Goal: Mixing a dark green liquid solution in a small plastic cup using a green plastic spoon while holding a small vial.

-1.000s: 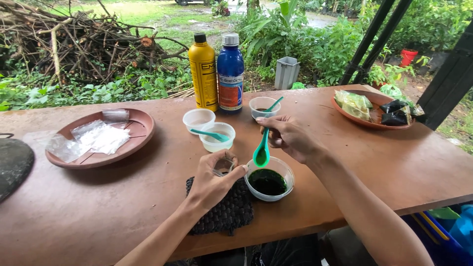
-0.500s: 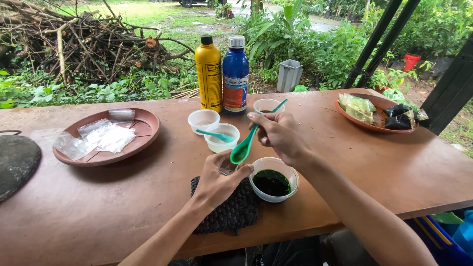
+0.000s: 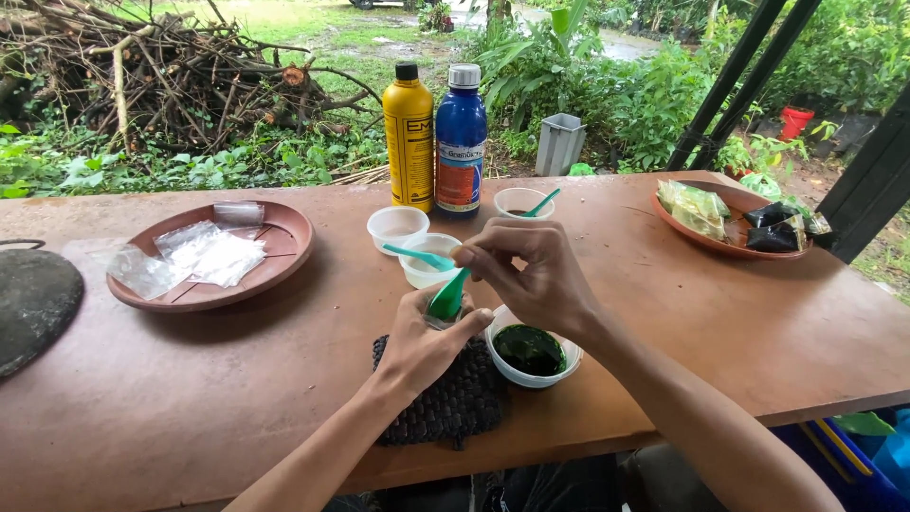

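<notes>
Right hand (image 3: 536, 275) pinches a green plastic spoon (image 3: 446, 296), tip down into a small clear container (image 3: 438, 320) gripped in the left hand (image 3: 422, 346), over a dark woven mat (image 3: 455, 403). White plastic bowl of dark green liquid (image 3: 530, 349) sits just right, approx. half full, so filling looks partway. 1 brown plate of clear empty packets (image 3: 204, 256) waits left; 1 plate of filled packets (image 3: 730, 216) far right. Table's near edge (image 3: 284, 474) is close; open wood lies left.
</notes>
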